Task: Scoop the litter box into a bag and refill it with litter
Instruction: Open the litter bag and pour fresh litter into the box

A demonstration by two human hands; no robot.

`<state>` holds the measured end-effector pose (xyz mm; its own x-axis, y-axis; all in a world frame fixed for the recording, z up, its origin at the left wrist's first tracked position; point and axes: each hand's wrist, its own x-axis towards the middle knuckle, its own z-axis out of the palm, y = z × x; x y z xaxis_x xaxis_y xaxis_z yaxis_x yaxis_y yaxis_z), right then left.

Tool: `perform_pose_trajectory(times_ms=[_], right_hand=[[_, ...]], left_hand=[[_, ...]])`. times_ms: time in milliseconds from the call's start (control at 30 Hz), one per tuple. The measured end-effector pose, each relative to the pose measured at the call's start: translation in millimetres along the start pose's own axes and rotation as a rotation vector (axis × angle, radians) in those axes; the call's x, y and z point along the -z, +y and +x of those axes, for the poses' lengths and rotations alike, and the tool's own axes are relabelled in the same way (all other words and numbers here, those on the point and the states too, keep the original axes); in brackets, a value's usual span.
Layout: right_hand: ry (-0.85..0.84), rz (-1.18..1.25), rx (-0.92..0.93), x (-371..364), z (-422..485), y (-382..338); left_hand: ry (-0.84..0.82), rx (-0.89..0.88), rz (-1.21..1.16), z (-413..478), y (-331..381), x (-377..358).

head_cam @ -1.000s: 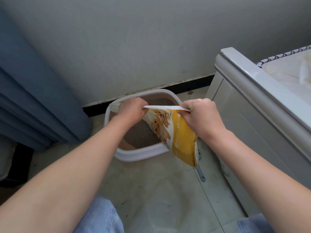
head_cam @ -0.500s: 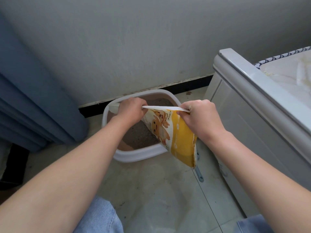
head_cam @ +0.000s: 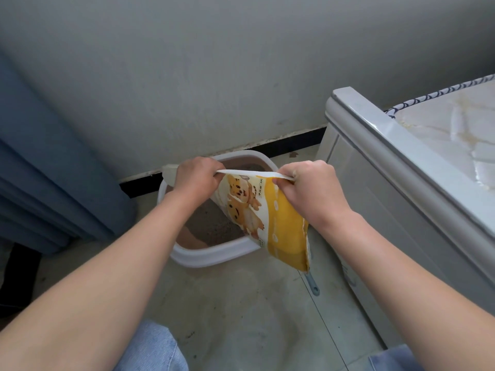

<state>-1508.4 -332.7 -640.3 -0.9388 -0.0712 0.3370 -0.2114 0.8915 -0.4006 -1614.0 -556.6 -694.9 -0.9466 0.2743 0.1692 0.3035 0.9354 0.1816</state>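
A yellow and white litter bag [head_cam: 278, 220] with cartoon animals hangs over the near right corner of the litter box. My left hand [head_cam: 197, 178] grips the bag's top edge at its left end. My right hand [head_cam: 310, 191] pinches the same edge at its right end, and the edge is stretched flat between them. The white litter box [head_cam: 214, 257] stands on the floor against the wall, with grey-brown litter [head_cam: 211, 226] inside. A grey scoop handle [head_cam: 313, 285] pokes out from under the bag.
A white bed frame [head_cam: 375, 162] with a mattress [head_cam: 452, 129] stands close on the right. Blue curtains [head_cam: 53, 170] hang at the left. A dark object [head_cam: 18, 274] lies at the left edge. My knees in jeans [head_cam: 155, 349] are at the bottom. Pale floor tiles [head_cam: 254, 317] lie in front.
Both hands keep their grip on the bag's top edge. The bag has barely shifted; the view has moved slightly.
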Motion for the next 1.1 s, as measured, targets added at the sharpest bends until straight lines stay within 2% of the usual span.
perform_pose_trajectory(times_ms=[600,967,1100], right_hand=[[-0.037,-0.021,0.039,-8.9,1.2,-8.4],[-0.110,-0.186,-0.137,-0.7,-13.1,30.7],[-0.129,-0.177,-0.174,0.1,-10.5,38.2]], left_hand=[[0.008,0.043,0.082,-12.5,-14.3,11.5],[0.001,-0.051,0.111,3.7,14.2,-5.2],[0.020,-0.088,0.111,4.5,16.2,-5.4]])
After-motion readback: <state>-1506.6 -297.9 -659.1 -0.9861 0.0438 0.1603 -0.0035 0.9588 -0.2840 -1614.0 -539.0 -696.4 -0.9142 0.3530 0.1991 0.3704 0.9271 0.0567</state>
